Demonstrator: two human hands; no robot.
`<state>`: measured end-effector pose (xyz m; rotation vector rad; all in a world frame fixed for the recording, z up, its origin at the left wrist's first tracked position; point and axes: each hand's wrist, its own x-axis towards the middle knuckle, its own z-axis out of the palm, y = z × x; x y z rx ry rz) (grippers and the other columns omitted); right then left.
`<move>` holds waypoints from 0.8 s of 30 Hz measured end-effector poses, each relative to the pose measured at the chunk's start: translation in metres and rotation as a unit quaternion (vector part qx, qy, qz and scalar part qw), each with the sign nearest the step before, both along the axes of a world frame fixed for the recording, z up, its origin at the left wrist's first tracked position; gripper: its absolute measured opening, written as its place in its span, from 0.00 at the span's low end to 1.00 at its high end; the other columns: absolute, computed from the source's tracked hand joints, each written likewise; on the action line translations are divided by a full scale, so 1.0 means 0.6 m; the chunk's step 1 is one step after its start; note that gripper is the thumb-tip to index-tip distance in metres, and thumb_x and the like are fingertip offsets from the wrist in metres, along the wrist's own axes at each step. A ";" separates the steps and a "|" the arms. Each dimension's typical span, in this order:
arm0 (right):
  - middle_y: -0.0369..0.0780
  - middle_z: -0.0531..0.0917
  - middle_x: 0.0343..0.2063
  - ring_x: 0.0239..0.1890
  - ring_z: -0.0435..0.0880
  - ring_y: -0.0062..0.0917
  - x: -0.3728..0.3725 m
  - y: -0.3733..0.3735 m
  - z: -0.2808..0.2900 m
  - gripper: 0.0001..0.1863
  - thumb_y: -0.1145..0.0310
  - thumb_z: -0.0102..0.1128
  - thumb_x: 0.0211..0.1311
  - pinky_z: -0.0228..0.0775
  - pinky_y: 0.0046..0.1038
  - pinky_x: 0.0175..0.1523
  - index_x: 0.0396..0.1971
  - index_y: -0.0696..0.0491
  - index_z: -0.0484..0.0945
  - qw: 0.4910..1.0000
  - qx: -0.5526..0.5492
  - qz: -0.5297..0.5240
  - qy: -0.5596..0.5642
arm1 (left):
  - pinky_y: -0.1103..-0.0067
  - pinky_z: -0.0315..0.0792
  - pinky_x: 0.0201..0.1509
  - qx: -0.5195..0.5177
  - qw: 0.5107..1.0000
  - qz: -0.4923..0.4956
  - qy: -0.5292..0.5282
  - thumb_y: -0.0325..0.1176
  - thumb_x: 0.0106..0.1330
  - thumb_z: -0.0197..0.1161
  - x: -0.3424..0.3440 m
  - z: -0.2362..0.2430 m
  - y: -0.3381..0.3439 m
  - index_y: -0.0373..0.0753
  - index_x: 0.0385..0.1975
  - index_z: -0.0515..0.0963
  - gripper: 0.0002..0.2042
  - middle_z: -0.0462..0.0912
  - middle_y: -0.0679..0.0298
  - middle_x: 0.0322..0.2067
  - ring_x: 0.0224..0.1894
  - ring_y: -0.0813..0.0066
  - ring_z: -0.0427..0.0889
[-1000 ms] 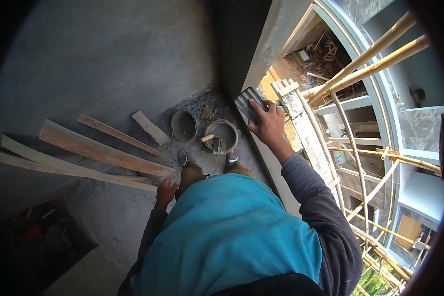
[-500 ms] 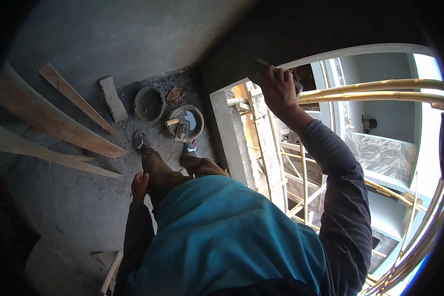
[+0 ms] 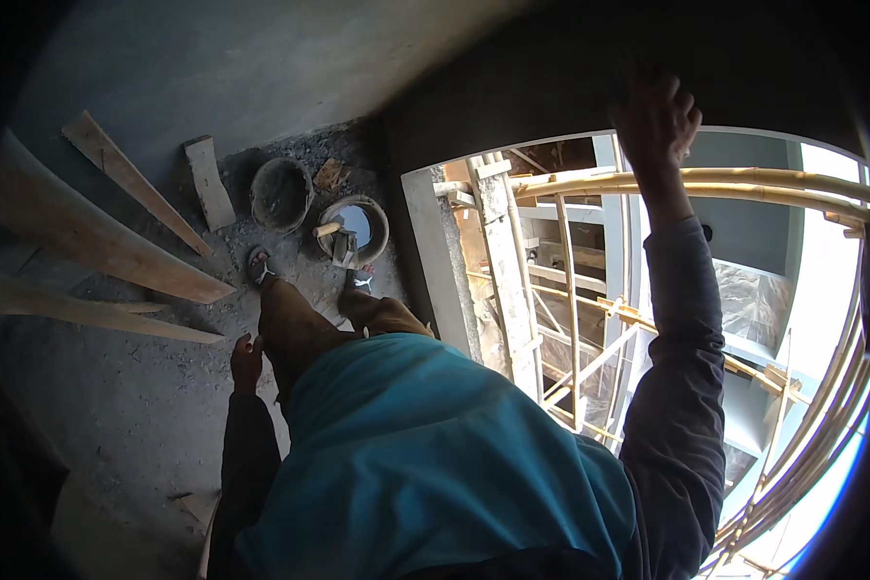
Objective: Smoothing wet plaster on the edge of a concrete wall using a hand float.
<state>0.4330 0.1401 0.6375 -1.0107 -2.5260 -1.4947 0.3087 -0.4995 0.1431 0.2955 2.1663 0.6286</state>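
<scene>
My right hand [image 3: 662, 121] is raised against the dark wall [image 3: 503, 72] above the window opening, fingers curled on a dark hand float [image 3: 630, 85] that is barely visible in the shadow. My left hand [image 3: 247, 356] hangs beside my left thigh, its fingers loosely apart, with no object visible in it. By my feet, a trowel with a pale wooden handle [image 3: 326, 229] rests on a round tub [image 3: 381, 235] holding grey water. A second, darker bucket [image 3: 280, 195] stands just left of it.
Long boards [image 3: 116, 249] and a short plank [image 3: 209, 184] lie at the left along the grey wall. Rubble [image 3: 343, 145] lines the corner. At the right, the opening's edge [image 3: 423, 261] drops to bamboo scaffolding [image 3: 744, 179] and a lower structure outside.
My right hand has moved up and to the right with the float, onto the dark wall. The view has turned, showing more of the wall over the opening.
</scene>
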 end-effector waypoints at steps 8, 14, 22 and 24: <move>0.42 0.73 0.48 0.47 0.77 0.40 0.060 -0.049 -0.227 0.24 0.66 0.60 0.58 0.69 0.43 0.48 0.56 0.34 0.76 0.986 -0.164 -0.004 -0.042 | 0.65 0.70 0.64 0.076 0.997 -0.026 -0.001 0.48 0.68 0.60 -0.145 0.012 0.072 0.30 0.59 0.73 0.28 0.79 0.44 0.56 0.61 0.52 0.77; 0.40 0.72 0.50 0.48 0.77 0.39 0.081 -0.038 -0.215 0.24 0.66 0.59 0.60 0.69 0.43 0.51 0.57 0.30 0.75 0.985 -0.159 -0.062 -0.017 | 0.65 0.69 0.64 0.066 0.994 -0.085 0.024 0.46 0.68 0.61 -0.212 0.025 0.044 0.29 0.59 0.73 0.27 0.79 0.44 0.56 0.61 0.52 0.77; 0.39 0.72 0.55 0.50 0.77 0.43 0.050 -0.040 0.121 0.32 0.41 0.69 0.54 0.70 0.46 0.52 0.61 0.18 0.73 0.979 0.116 -0.101 0.132 | 0.65 0.71 0.62 -0.008 0.993 -0.119 0.015 0.47 0.67 0.61 -0.285 0.075 0.073 0.30 0.57 0.74 0.27 0.80 0.45 0.53 0.59 0.49 0.78; 0.39 0.72 0.55 0.50 0.77 0.41 0.052 -0.056 0.126 0.30 0.46 0.68 0.55 0.70 0.45 0.51 0.61 0.20 0.74 0.982 0.085 -0.067 0.157 | 0.65 0.71 0.61 0.042 0.980 -0.184 0.071 0.46 0.67 0.62 -0.294 0.009 0.022 0.30 0.56 0.74 0.27 0.81 0.44 0.53 0.59 0.48 0.79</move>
